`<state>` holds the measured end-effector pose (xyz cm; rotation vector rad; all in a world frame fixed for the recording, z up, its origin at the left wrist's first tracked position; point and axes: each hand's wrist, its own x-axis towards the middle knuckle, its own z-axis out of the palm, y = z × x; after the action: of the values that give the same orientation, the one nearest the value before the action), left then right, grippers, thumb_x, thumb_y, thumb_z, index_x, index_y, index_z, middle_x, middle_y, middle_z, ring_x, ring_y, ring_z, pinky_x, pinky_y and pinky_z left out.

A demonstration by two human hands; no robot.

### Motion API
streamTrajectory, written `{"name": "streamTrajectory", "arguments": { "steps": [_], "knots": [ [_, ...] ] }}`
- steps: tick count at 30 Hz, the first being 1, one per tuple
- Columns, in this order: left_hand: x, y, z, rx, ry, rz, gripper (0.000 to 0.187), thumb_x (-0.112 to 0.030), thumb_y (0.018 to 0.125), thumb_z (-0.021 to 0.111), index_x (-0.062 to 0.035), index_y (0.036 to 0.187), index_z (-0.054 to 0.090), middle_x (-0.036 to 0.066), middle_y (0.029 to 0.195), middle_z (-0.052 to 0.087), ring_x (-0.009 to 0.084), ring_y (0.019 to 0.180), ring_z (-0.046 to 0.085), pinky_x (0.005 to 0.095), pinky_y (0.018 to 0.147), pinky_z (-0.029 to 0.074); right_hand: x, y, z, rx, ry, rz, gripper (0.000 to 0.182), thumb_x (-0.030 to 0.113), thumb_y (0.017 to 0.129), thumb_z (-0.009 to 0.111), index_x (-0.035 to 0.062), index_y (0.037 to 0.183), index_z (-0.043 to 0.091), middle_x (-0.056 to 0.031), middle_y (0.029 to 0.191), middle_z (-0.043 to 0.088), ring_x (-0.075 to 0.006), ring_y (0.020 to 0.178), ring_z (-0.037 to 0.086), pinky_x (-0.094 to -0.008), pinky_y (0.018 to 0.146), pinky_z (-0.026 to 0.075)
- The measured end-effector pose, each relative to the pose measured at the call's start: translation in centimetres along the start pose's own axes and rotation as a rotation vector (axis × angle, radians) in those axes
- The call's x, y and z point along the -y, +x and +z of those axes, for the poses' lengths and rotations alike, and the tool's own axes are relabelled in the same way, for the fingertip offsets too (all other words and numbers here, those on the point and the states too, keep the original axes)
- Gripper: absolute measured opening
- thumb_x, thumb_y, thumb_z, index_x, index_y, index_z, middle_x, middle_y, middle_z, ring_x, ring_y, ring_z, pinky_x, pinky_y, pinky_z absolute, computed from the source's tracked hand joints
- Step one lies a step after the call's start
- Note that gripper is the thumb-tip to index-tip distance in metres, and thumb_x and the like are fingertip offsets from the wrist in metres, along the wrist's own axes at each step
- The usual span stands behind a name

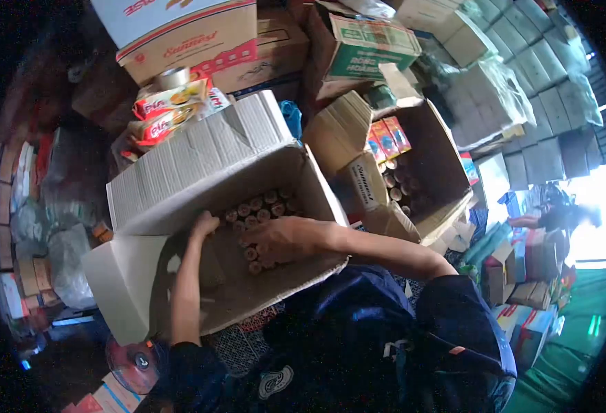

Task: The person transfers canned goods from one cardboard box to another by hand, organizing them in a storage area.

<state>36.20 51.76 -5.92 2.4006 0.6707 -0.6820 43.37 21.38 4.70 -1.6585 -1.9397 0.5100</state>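
Observation:
A large cardboard box (199,172) stands tilted in front of me, its flaps spread. Inside, several small round-topped containers (255,203) are packed upright in rows toward the right side. My left hand (206,224) reaches in at the left edge of the rows, fingers curled; what they hold, if anything, is hidden. Across the middle of the rows lies my right hand (282,237), fingers bent down among the containers. Its fingertips are slightly blurred, and the thing in its grasp cannot be made out.
A second open box (447,158) at the right holds similar containers and red-and-blue packs (389,138). Red-and-white packets (172,113) lie behind the near box. Stacked cartons (193,51) rise at the back. A fan (137,361) stands lower left; another person (557,206) is far right.

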Motion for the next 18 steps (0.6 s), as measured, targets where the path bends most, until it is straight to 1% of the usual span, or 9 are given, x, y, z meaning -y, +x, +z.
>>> {"name": "streamTrajectory", "arguments": {
  "steps": [2,5,8,9,11,14,15,17,18],
  "knots": [
    [-3.4,-2.3,-2.3,0.022,-0.066,0.099,0.033,-0.030,0.089,0.061,0.0026,0.096,0.064,0.016,0.076,0.066,0.0261,0.074,0.067,0.0369,0.069,0.050,2.0,-2.9,-5.3,-0.009,0.138,0.133,0.044,0.022,0.090,0.056,-0.0019,0.127,0.051,-0.0212,0.130,0.053,-0.0341,0.120,0.052,-0.0430,0.098,0.044],
    [-10.8,-7.1,-5.4,-0.018,-0.193,0.232,0.030,-0.027,0.089,0.064,0.0033,0.087,0.063,0.014,0.066,0.066,0.0225,0.067,0.068,0.0352,0.063,0.050,9.0,-7.4,-17.3,-0.199,0.307,0.360,0.041,0.017,0.090,0.061,-0.0011,0.126,0.053,-0.0190,0.120,0.060,-0.0343,0.106,0.061,-0.0397,0.092,0.050],
    [-20.4,-12.5,-6.6,-0.116,-0.348,0.463,0.028,-0.025,0.090,0.064,0.0020,0.088,0.059,0.013,0.071,0.067,0.0192,0.068,0.069,0.0315,0.060,0.051,8.2,-13.5,-21.0,-0.451,0.325,0.420,0.035,0.017,0.090,0.064,0.0033,0.121,0.058,-0.0140,0.110,0.065,-0.0244,0.101,0.064,-0.0364,0.087,0.051],
    [-24.8,-15.2,-7.1,-0.104,-0.405,0.444,0.025,-0.022,0.091,0.063,0.0018,0.089,0.058,0.013,0.073,0.068,0.0173,0.069,0.069,0.0302,0.060,0.051,6.3,-16.1,-21.6,-0.437,0.326,0.443,0.033,0.017,0.090,0.064,0.0029,0.119,0.059,-0.0119,0.106,0.067,-0.0218,0.097,0.065,-0.0340,0.085,0.052],
    [-30.2,-17.0,-5.6,-0.072,-0.580,0.640,0.017,-0.015,0.092,0.062,0.0010,0.092,0.057,0.010,0.077,0.067,0.0155,0.072,0.068,0.0291,0.062,0.052,5.0,-20.1,-23.4,-0.451,0.255,0.679,0.028,0.016,0.090,0.063,0.0016,0.114,0.062,-0.0108,0.099,0.068,-0.0191,0.093,0.067,-0.0333,0.082,0.053],
    [-38.0,-18.5,-3.1,-0.030,-0.530,0.700,0.017,-0.014,0.090,0.064,0.0016,0.095,0.057,0.008,0.079,0.068,0.0137,0.073,0.066,0.0283,0.066,0.052,-1.0,-26.5,-23.6,-0.526,0.194,0.870,0.026,0.017,0.089,0.064,0.0002,0.109,0.063,-0.0119,0.093,0.069,-0.0182,0.088,0.067,-0.0334,0.077,0.053],
    [-39.9,-17.7,-1.5,-0.046,-0.560,0.723,0.018,-0.014,0.090,0.064,0.0012,0.095,0.057,0.008,0.081,0.068,0.0141,0.073,0.065,0.0286,0.067,0.052,-1.1,-27.3,-24.7,-0.536,0.210,1.005,0.035,0.029,0.088,0.065,-0.0008,0.106,0.063,-0.0197,0.096,0.069,-0.0296,0.092,0.068,-0.0392,0.078,0.053],
    [-43.8,-16.5,1.1,-0.081,-0.629,0.748,0.020,-0.016,0.089,0.066,0.0002,0.096,0.056,0.008,0.084,0.066,0.0137,0.073,0.065,0.0287,0.065,0.052,-5.5,-30.7,-24.2,-0.572,0.173,1.029,0.042,0.035,0.086,0.067,-0.0007,0.106,0.063,-0.0199,0.096,0.069,-0.0303,0.093,0.068,-0.0389,0.079,0.053],
    [-45.1,-15.1,2.9,-0.093,-0.631,0.719,0.028,-0.017,0.085,0.070,-0.0011,0.102,0.054,0.012,0.090,0.064,0.0214,0.081,0.065,0.0354,0.072,0.053,-7.4,-32.1,-24.0,-0.590,0.157,1.039,0.045,0.038,0.084,0.068,-0.0006,0.106,0.063,-0.0200,0.096,0.069,-0.0306,0.093,0.068,-0.0388,0.079,0.053]
  ]
}}
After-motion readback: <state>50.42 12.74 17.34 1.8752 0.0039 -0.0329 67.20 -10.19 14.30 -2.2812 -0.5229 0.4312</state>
